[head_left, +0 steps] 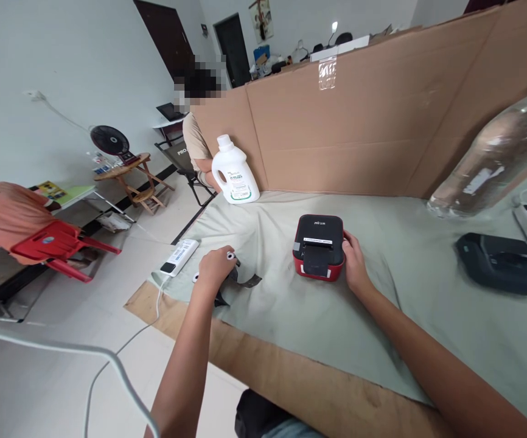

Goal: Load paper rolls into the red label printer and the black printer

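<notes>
A small black-and-red label printer [319, 246] sits on the pale green cloth, a dark strip hanging over its front. My right hand [355, 263] grips its right side, the thumb near the front and the other fingers mostly behind it. To the left, my left hand [216, 266] is closed over black tape-like rolls [233, 274] with white cores. Loose dark ends curl out onto the cloth, and much of the rolls is hidden under the palm. A white power bank [179, 257] with a cable lies just left of that hand.
A white detergent jug [236, 170] stands at the back left before a tall cardboard panel [345, 121]. On the right are a clear plastic-wrapped bundle [487, 161] and a dark device [501, 264]. A white cable [108, 356] crosses the lower left. Two people sit nearby.
</notes>
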Available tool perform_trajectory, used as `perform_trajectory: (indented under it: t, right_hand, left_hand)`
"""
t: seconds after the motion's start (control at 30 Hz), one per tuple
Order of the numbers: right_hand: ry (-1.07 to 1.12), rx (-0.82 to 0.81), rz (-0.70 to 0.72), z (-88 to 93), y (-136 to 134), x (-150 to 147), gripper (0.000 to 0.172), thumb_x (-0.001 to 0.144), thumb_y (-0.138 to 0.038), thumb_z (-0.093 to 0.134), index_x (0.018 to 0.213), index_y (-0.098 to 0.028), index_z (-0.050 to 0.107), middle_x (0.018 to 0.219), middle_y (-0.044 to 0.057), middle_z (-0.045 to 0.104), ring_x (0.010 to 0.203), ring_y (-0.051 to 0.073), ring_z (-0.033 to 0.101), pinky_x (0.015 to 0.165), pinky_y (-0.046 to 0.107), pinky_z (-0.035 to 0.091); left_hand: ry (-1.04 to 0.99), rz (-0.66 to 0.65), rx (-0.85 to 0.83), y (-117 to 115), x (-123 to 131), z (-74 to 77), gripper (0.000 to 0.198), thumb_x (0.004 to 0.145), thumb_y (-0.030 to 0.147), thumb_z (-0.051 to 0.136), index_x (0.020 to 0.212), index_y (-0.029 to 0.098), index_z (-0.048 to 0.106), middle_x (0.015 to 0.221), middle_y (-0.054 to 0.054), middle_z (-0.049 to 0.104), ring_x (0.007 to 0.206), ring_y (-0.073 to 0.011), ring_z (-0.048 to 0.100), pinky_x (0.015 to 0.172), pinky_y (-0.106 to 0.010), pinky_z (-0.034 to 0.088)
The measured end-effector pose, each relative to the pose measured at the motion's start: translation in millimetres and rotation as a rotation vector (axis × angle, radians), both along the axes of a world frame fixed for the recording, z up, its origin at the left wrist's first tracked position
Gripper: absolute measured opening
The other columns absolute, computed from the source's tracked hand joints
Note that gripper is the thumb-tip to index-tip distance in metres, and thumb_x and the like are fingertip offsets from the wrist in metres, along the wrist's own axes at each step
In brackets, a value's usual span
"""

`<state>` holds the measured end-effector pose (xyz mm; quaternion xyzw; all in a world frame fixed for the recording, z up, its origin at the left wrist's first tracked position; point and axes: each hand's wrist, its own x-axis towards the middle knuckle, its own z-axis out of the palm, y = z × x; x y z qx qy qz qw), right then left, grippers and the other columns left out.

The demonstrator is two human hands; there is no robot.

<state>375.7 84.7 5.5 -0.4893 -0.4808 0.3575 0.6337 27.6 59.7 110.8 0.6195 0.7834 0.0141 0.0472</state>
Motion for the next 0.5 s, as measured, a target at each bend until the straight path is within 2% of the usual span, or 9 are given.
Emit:
perform_trajectory:
  t: [0.07, 0.13, 0.23, 0.33, 0.4, 0.5]
  right_hand:
    - [-0.015, -0.01, -0.018, 1.3, -2, -1, 0.055, 0.096, -0.06, 0.05, 0.136, -0.023, 0.06, 0.143, 0.011, 0.059, 0.134, 0.027, 0.053, 0.118, 0.049, 0.039]
    - [-0.047, -0.004, -0.031, 1.3, -7, 0, 0.053, 0.098, -0.058, 0.047, 0.136, -0.023, 0.061, 0.143, 0.011, 0.06, 0.135, 0.028, 0.053, 0.119, 0.05, 0.038]
    - [-0.085, 0.035, 0.003, -2.3, -20, 3, 0.05, 0.1, -0.051, 0.045, 0.14, -0.025, 0.059, 0.147, 0.01, 0.058, 0.139, 0.028, 0.051, 0.12, 0.05, 0.037]
    - [-0.159, 0.069, 0.124, -7.8, -34, 9, 0.057, 0.099, -0.047, 0.049, 0.152, -0.029, 0.049, 0.156, 0.009, 0.051, 0.142, 0.029, 0.049, 0.116, 0.05, 0.043]
    - [-0.289, 0.093, 0.161, -10.0, -40, 11, 0.07, 0.094, -0.046, 0.059, 0.159, -0.029, 0.039, 0.159, 0.01, 0.047, 0.143, 0.032, 0.048, 0.116, 0.054, 0.043]
    - [-0.481, 0.147, 0.127, -7.9, -42, 6, 0.089, 0.086, -0.045, 0.072, 0.163, -0.028, 0.031, 0.158, 0.013, 0.048, 0.142, 0.037, 0.048, 0.116, 0.06, 0.041]
  left_hand:
    - [-0.117, -0.019, 0.125, -2, 12, 1.3, 0.047, 0.093, 0.035, 0.056, 0.137, 0.021, 0.066, 0.126, -0.015, 0.074, 0.121, -0.0345, 0.067, 0.101, -0.042, 0.051]
    - [-0.366, -0.075, 0.231, -2, 34, -1.0, 0.049, 0.097, 0.041, 0.052, 0.138, 0.018, 0.066, 0.131, -0.014, 0.072, 0.124, -0.0327, 0.066, 0.108, -0.042, 0.049]
    - [-0.827, -0.21, 0.19, 2, 81, -14.2, 0.05, 0.099, 0.044, 0.05, 0.136, 0.016, 0.068, 0.141, -0.011, 0.066, 0.135, -0.0276, 0.06, 0.119, -0.038, 0.042]
    - [-1.137, -0.277, 0.118, 6, 124, -33.4, 0.05, 0.099, 0.043, 0.052, 0.139, 0.017, 0.066, 0.147, -0.008, 0.061, 0.139, -0.0257, 0.057, 0.123, -0.039, 0.038]
    - [-1.244, -0.313, 0.147, 8, 141, -43.2, 0.047, 0.099, 0.038, 0.052, 0.139, 0.019, 0.066, 0.143, -0.005, 0.064, 0.135, -0.0248, 0.06, 0.121, -0.039, 0.04]
    - [-1.269, -0.314, 0.234, 9, 143, -47.3, 0.043, 0.097, 0.033, 0.054, 0.135, 0.021, 0.069, 0.136, -0.003, 0.07, 0.127, -0.0244, 0.066, 0.119, -0.04, 0.044]
